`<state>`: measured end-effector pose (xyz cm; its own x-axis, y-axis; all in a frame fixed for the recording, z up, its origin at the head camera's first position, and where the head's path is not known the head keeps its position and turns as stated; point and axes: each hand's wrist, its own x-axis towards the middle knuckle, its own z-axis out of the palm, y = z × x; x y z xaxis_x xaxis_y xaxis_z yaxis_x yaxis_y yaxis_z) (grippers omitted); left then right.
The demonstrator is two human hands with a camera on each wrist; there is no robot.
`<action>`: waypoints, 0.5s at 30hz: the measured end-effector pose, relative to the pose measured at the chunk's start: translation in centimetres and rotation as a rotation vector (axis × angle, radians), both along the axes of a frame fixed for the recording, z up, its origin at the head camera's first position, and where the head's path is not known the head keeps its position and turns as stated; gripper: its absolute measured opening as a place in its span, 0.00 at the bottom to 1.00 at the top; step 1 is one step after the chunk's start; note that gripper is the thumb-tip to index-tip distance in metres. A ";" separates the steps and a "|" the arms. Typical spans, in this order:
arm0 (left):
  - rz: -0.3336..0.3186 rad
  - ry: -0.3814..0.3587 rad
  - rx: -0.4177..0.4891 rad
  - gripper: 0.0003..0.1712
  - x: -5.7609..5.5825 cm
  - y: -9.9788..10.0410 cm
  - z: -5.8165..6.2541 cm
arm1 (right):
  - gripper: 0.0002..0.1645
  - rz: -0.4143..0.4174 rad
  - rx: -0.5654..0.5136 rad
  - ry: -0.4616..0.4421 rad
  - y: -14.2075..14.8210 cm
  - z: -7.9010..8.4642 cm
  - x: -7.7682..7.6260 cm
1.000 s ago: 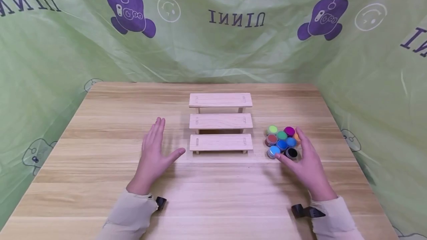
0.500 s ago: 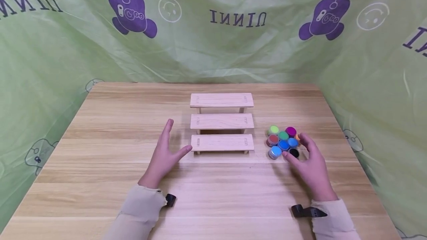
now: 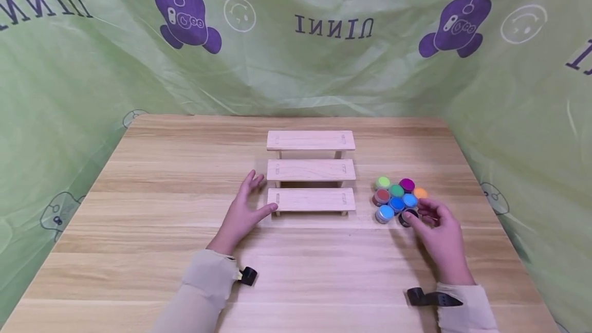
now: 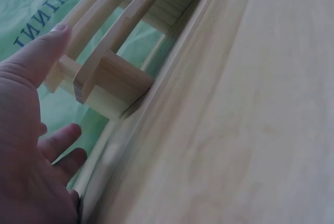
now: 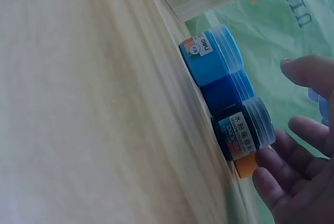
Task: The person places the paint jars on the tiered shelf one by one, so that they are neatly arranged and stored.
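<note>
A pale wooden three-tier rack (image 3: 311,170) stands mid-table. My left hand (image 3: 242,217) is beside its left end, fingers loosely bent and holding nothing. In the left wrist view, its thumb overlaps the rack's shelf ends (image 4: 94,70). Right of the rack, several small paint jars with clear lids are clustered, among them light blue (image 3: 385,213), red-brown (image 3: 381,197), lime (image 3: 383,183), purple (image 3: 407,185) and orange (image 3: 420,192). My right hand (image 3: 441,233) is at the near right of the cluster, thumb and bent fingers spread around the black jar (image 5: 240,135), without gripping it.
The wood-grain table (image 3: 324,266) extends in front of both hands. A green printed cloth (image 3: 277,76) hangs behind the table and along both sides. Each sleeve cuff carries a black wrist camera, the left one (image 3: 248,276) and the right one (image 3: 416,297).
My left hand has moved right, up to the rack's left end. The right hand has drawn slightly back and right, its fingers bending more. The rack and jars keep their places on the table.
</note>
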<state>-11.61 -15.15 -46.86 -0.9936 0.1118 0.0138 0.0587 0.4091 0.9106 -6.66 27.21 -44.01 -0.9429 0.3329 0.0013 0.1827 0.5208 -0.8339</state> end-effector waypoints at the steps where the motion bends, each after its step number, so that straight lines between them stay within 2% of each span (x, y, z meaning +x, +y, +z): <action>1: -0.005 0.004 -0.006 0.65 0.0 0.1 -0.1 | 0.36 0.005 -0.004 -0.006 0.1 -0.1 0.0; 7: -0.062 0.053 -0.108 0.60 -0.2 0.4 -0.5 | 0.37 0.017 -0.015 -0.068 0.7 -0.5 0.1; 15: -0.063 0.061 -0.176 0.46 -0.2 0.4 -0.6 | 0.37 0.056 0.029 -0.119 0.9 -0.5 -0.1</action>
